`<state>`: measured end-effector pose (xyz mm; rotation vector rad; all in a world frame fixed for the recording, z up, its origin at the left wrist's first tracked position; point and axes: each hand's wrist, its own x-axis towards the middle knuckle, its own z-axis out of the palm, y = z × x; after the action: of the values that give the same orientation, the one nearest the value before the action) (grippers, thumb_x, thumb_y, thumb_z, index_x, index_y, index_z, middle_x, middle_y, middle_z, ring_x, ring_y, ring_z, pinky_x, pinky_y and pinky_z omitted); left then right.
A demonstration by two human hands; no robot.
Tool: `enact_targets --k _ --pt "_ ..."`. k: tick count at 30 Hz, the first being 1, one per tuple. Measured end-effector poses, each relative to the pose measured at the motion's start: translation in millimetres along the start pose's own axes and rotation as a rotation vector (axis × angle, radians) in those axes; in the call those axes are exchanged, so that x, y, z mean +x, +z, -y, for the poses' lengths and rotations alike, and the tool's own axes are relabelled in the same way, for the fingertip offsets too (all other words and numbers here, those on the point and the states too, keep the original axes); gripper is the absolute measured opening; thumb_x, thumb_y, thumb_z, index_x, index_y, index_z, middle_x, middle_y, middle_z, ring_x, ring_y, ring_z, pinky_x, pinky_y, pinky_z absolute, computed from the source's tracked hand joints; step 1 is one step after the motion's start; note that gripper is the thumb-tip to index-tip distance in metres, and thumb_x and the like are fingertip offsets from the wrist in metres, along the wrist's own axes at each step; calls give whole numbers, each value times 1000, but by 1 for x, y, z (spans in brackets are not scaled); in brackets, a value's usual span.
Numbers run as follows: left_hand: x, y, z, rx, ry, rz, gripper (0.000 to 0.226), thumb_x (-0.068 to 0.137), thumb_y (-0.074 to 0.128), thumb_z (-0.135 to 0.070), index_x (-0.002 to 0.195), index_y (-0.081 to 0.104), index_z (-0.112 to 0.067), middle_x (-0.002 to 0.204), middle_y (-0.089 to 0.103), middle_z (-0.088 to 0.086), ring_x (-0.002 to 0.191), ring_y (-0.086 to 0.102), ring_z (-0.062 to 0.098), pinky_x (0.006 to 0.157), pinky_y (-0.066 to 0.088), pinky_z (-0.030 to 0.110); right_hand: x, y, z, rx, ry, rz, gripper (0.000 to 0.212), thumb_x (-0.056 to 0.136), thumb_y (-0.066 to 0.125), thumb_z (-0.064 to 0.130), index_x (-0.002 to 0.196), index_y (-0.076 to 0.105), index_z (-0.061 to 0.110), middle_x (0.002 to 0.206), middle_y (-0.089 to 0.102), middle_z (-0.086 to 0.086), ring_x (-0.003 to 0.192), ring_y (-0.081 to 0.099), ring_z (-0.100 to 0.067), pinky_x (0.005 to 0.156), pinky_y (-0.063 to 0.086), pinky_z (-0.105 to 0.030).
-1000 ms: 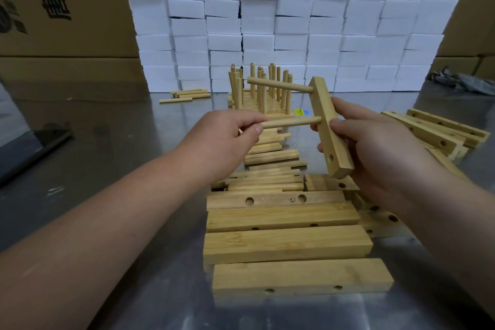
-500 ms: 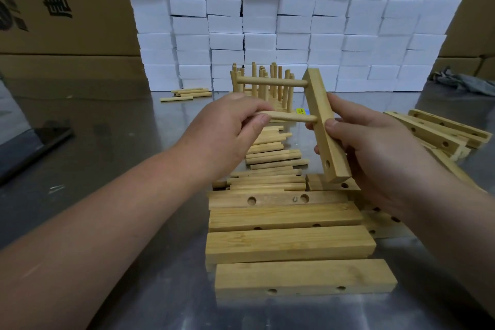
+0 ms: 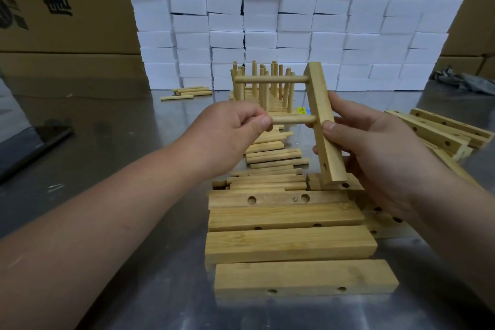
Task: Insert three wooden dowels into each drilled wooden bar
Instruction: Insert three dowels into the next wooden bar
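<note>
Your right hand [image 3: 375,147] grips the upright bar [image 3: 324,120], fingers curled around it; your left hand [image 3: 227,131] pinches the middle dowel [image 3: 293,119] seated in its hole.

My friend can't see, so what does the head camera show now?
A person's right hand holds a wooden bar roughly upright while the left hand pinches a second dowel at its middle hole; another dowel already sticks out near the top. More bars and loose dowels lie on the metal table.
</note>
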<state>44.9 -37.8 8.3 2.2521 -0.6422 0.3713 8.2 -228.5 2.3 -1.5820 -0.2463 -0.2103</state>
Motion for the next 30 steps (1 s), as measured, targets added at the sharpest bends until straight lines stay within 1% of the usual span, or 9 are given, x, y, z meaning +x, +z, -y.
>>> enact_targets --k 2,4,6,10,14,18,24,27,30 --pt "0 -2 0 -12 -35 23 23 93 46 -33 74 59 -35 78 63 -12 78 56 -2 56 39 8 -1 1 0 -14 -13 17 38 90 55 10 106 62 43 81 72 11 65 67 -7 54 51 -17" --pt "0 -4 1 -53 -51 49 26 93 45 -32 72 60 -32 57 57 -25 59 51 -15 45 33 3 -1 2 0 -31 -20 18 38 91 54 9 96 62 46 78 72 13 65 67 -6 54 52 -18" --pt "1 -4 0 -87 -59 49 26 94 45 -31 72 60 -30 46 52 -25 46 45 -16 40 31 2 0 1 0 -37 -11 1 38 90 55 10 106 62 44 81 72 14 68 68 -6 57 53 -20" --pt "4 0 -1 -162 -75 -32 20 91 48 -36 77 63 -35 51 49 -16 48 46 -5 45 37 7 2 0 3 -51 -19 -82 43 91 55 12 129 53 33 85 72 14 67 68 -3 55 51 -17" --pt "4 1 6 -186 -160 -2 26 91 40 -45 108 57 -34 73 55 -12 61 51 1 60 41 22 6 -4 2 -53 16 -252 32 93 53 16 122 57 28 88 73 8 69 67 -6 71 52 -26" --pt "4 10 16 75 -249 111 14 91 50 -33 83 61 -37 81 59 -16 73 53 1 57 40 19 12 -11 2 47 80 -370 23 93 51 15 110 63 24 75 71 5 67 64 -9 56 51 -21" --pt "6 19 27 234 -285 277 21 88 57 -34 107 66 -36 93 53 -20 85 49 0 69 36 17 15 -6 -2 223 148 -343 27 94 50 13 118 62 13 74 73 -3 58 65 -11 53 53 -20" --pt "8 19 29 236 -321 269 14 86 60 -35 96 69 -34 78 51 -25 74 48 -3 59 34 13 16 -5 -6 201 167 -342 28 95 49 14 120 62 12 80 71 -6 60 63 -12 50 51 -20" --pt "9 20 29 232 -364 260 6 84 63 -35 83 69 -32 78 60 -18 74 53 1 56 37 17 16 -4 -5 227 205 -332 29 96 46 14 121 60 11 90 68 -9 64 62 -14 48 49 -19"
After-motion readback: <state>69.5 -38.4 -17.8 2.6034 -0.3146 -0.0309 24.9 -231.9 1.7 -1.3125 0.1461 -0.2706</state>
